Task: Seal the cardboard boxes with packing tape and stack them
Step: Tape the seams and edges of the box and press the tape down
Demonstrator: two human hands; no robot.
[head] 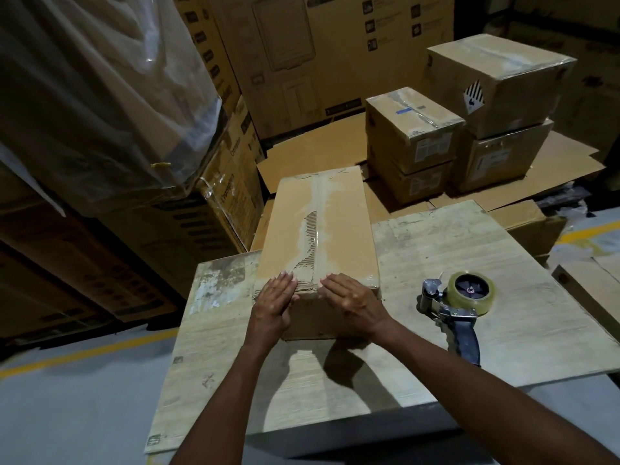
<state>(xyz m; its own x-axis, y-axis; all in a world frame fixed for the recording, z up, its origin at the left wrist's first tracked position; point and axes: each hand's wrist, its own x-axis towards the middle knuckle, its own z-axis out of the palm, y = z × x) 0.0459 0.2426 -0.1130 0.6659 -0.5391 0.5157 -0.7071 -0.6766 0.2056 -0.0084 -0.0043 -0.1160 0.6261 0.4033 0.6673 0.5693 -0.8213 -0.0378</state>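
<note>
Forearms (231, 391) are stretched forward over a pale, worn surface (436, 250). The left hand (273, 302) and the right hand (352, 302) are laid flat, fingers straight and close together, on the near top edge of a cardboard box (342, 226). One hand is placed on each side of the taped centre seam (317, 236), and nothing is gripped by either.

The cardboard box is set on the surface directly under and ahead of the hands, with its long side running away from them. Torn paper along the seam is covered by clear tape.

Near the right hand, on its outer side and apart from the cardboard box, a tape dispenser (456, 303) loaded with a clear roll is laid on its side on the surface. Its handle is pointed back toward the person.

Beyond the hands and to the right, four sealed boxes (412, 129) are stacked in two piles of two on flattened cardboard (312, 149).

Well to the left of the hands, large cartons wrapped in plastic film (84, 95) are piled high. Farthest away, printed cartons (302, 62) are stood upright.
</note>
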